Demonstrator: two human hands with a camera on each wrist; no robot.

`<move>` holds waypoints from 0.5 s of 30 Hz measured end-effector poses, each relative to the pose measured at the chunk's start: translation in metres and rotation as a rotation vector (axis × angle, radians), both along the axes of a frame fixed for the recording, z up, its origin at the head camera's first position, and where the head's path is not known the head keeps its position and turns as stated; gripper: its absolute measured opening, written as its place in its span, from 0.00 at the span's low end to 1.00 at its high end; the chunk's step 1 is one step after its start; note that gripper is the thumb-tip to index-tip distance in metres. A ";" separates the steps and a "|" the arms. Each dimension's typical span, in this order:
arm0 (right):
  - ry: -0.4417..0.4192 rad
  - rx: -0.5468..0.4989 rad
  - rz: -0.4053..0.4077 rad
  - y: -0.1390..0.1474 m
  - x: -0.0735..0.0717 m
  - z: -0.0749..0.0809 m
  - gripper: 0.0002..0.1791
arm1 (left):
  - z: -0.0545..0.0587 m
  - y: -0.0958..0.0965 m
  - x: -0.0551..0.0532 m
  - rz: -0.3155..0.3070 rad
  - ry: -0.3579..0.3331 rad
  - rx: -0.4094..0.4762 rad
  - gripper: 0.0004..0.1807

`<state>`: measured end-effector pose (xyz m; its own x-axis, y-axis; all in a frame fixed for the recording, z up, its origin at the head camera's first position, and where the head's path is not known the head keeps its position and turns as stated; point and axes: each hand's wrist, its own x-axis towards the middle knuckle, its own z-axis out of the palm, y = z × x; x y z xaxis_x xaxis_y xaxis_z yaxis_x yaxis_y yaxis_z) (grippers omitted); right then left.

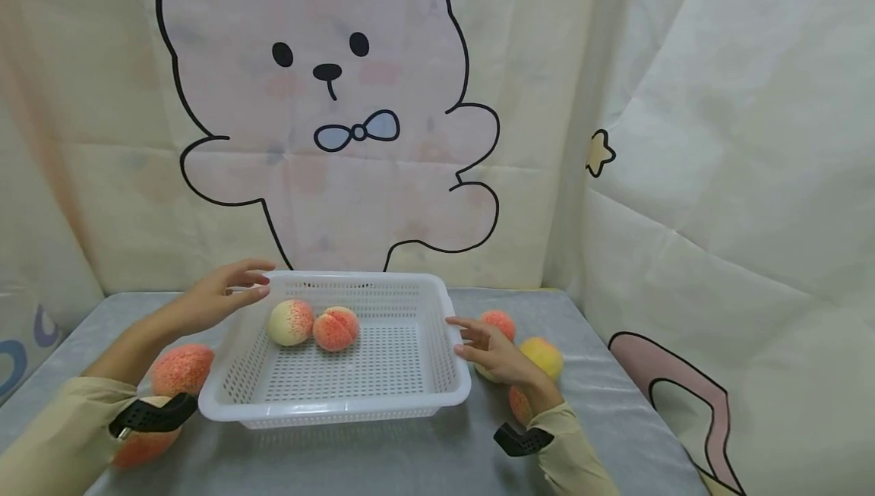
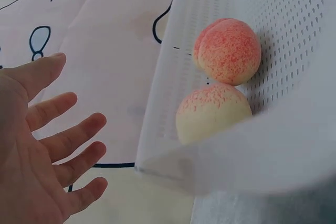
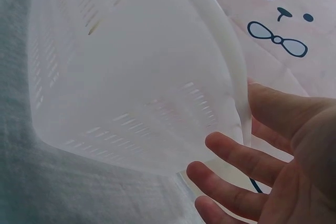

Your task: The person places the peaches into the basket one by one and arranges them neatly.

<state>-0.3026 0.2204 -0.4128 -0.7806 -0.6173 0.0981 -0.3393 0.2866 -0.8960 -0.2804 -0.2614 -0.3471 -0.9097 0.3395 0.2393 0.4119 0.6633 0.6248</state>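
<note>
A white perforated plastic basket (image 1: 355, 412) stands on the grey cloth with two peaches inside, one pale yellow and pink (image 1: 290, 323), the other coral (image 1: 336, 329). By its back left corner my left hand (image 1: 222, 295) is spread; the left wrist view shows its fingers apart and holding nothing. At the right side, my right hand (image 1: 495, 352) touches the basket rim with loosely extended fingers. In the right wrist view its thumb (image 3: 278, 111) lies at the rim edge and several fingers (image 3: 247, 161) stay along the outer wall.
Left of the basket lie an orange-pink peach (image 1: 183, 369) and more fruit (image 1: 146, 447) partly behind the left wrist camera. To the right are a coral peach (image 1: 499, 321), a yellow one (image 1: 543, 355) and others partly hidden by the right hand. A printed curtain (image 1: 533, 101) hangs behind.
</note>
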 end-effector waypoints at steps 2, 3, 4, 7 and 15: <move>-0.003 -0.001 -0.004 -0.001 0.000 -0.001 0.33 | -0.002 -0.008 0.005 0.005 -0.002 0.011 0.28; -0.002 0.001 -0.005 -0.001 0.000 -0.001 0.33 | -0.003 -0.012 0.008 0.007 0.003 0.012 0.28; -0.004 0.003 -0.007 -0.001 0.000 -0.002 0.33 | -0.004 -0.016 0.010 0.011 0.003 0.015 0.29; -0.004 0.005 0.001 0.000 0.000 -0.002 0.33 | -0.008 -0.029 0.017 0.040 -0.024 0.013 0.30; -0.007 -0.014 0.017 0.001 -0.004 -0.002 0.33 | -0.017 -0.067 0.030 0.112 -0.051 -0.022 0.30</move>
